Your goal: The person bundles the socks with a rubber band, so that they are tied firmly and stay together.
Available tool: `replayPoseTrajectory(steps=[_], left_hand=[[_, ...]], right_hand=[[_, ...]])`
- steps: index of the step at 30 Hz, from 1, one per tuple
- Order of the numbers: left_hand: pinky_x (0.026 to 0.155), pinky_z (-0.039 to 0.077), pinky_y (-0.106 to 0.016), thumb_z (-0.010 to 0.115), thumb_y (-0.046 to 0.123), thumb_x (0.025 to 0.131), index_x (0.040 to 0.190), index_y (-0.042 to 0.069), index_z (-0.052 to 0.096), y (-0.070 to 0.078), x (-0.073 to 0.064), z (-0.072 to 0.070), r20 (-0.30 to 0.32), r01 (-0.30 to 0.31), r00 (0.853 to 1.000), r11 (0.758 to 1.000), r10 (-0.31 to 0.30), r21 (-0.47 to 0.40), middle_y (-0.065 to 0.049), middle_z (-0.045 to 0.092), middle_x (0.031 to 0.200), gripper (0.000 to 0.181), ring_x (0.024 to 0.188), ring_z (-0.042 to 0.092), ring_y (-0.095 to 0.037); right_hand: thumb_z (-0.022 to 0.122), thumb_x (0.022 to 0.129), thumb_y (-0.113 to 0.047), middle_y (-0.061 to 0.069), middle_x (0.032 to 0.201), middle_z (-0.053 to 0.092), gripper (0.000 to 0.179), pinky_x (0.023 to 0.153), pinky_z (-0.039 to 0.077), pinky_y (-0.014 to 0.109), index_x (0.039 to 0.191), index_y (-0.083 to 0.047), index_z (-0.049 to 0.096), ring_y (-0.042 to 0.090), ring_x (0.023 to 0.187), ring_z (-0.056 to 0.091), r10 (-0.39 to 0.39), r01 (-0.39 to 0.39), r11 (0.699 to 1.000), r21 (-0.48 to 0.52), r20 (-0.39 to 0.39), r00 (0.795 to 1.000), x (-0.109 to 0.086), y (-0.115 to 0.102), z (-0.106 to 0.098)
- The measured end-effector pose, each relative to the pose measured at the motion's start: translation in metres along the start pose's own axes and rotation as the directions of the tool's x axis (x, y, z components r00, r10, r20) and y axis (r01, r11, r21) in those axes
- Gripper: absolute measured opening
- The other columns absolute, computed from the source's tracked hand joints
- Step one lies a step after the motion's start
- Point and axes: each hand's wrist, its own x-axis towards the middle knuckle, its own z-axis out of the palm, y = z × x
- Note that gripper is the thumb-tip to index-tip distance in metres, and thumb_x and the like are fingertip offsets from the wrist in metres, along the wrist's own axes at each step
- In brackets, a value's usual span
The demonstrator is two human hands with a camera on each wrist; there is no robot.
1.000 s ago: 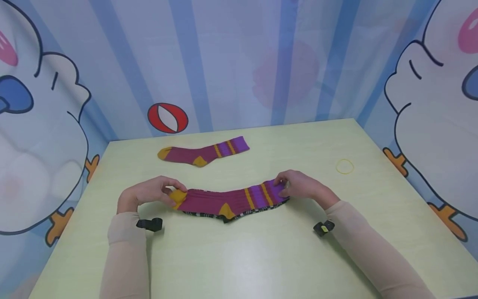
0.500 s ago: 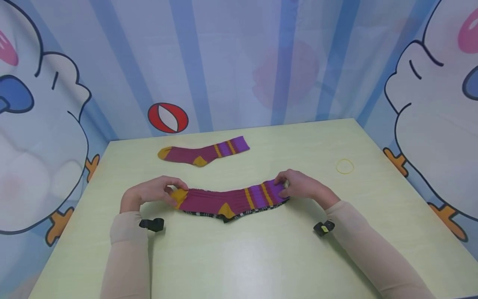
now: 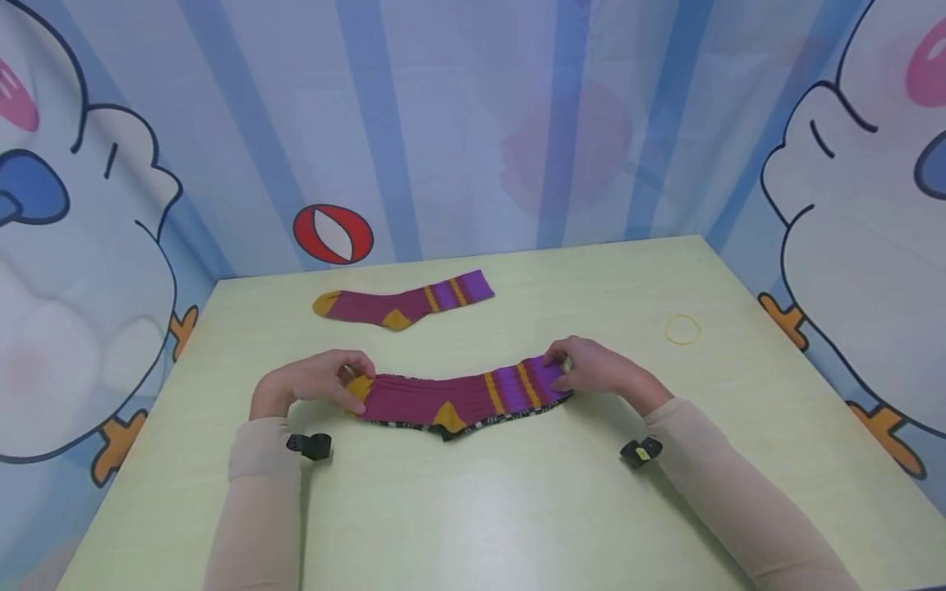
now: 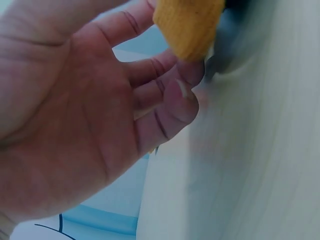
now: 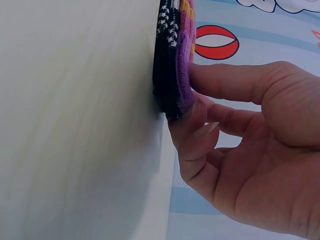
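A maroon sock [image 3: 414, 398] with yellow toe and heel and a purple striped cuff lies flat over a black-and-white patterned sock [image 3: 480, 423], whose edge shows along the near side. At the toe end, my left hand [image 3: 318, 382] spans the yellow toe [image 4: 190, 30] with thumb and index finger, the other fingers curled below it. My right hand [image 3: 591, 365] pinches the cuff end; in the right wrist view its thumb is against the purple cuff [image 5: 184, 75] and its fingertips are at the cuff's end, beside the black cuff [image 5: 166, 85].
Farther back on the pale table [image 3: 473, 517] lies a matching maroon sock [image 3: 369, 306], its toe to the left. A thin yellow rubber band [image 3: 683, 329] is at the right. Printed curtains [image 3: 458, 123] rise behind the table and at both sides.
My left hand has slid a little to the right over the toe, its thumb now nearer the maroon part. The right hand and the socks stay in place.
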Motion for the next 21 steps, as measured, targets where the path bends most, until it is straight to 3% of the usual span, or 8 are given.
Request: replayPoseTrajectory(steps=[7, 16, 21], left_hand=[[0.083, 0.042, -0.041, 0.089, 0.019, 0.075, 0.112, 0.013, 0.061, 0.0021, 0.0017, 0.0027, 0.006, 0.025, 1.000, 1.000, -0.025, 0.002, -0.008, 0.056, 0.101, 0.046, 0.097, 0.050, -0.027], [0.084, 0.042, -0.041, 0.088, 0.016, 0.076, 0.112, 0.013, 0.059, 0.0063, 0.0027, 0.0051, 0.001, 0.075, 0.997, 0.997, -0.075, 0.021, -0.008, 0.057, 0.100, 0.047, 0.098, 0.050, -0.027], [0.084, 0.042, -0.040, 0.088, 0.014, 0.076, 0.113, 0.011, 0.059, 0.0089, 0.0008, 0.0042, 0.005, 0.076, 0.997, 0.997, -0.076, 0.017, -0.009, 0.056, 0.101, 0.046, 0.099, 0.050, -0.027]], right_hand=[[0.071, 0.090, -0.006, 0.016, 0.117, 0.063, 0.033, 0.090, 0.048, 0.043, 0.121, 0.003, 0.064, 0.027, 0.104, 0.057, -0.012, 0.012, 1.000, 0.000, 0.003, 1.000, 0.0003, 0.0019, 0.0009], [0.069, 0.091, -0.008, 0.007, 0.084, 0.056, 0.034, 0.064, 0.042, 0.032, 0.123, -0.001, 0.061, 0.019, 0.073, 0.048, -0.004, 0.004, 1.000, 0.009, 0.044, 0.999, -0.0010, 0.0051, -0.0015], [0.068, 0.092, -0.008, 0.008, 0.089, 0.060, 0.035, 0.067, 0.045, 0.032, 0.125, 0.000, 0.060, 0.019, 0.077, 0.052, -0.002, 0.000, 0.999, 0.035, 0.061, 0.998, -0.0007, 0.0066, -0.0019]])
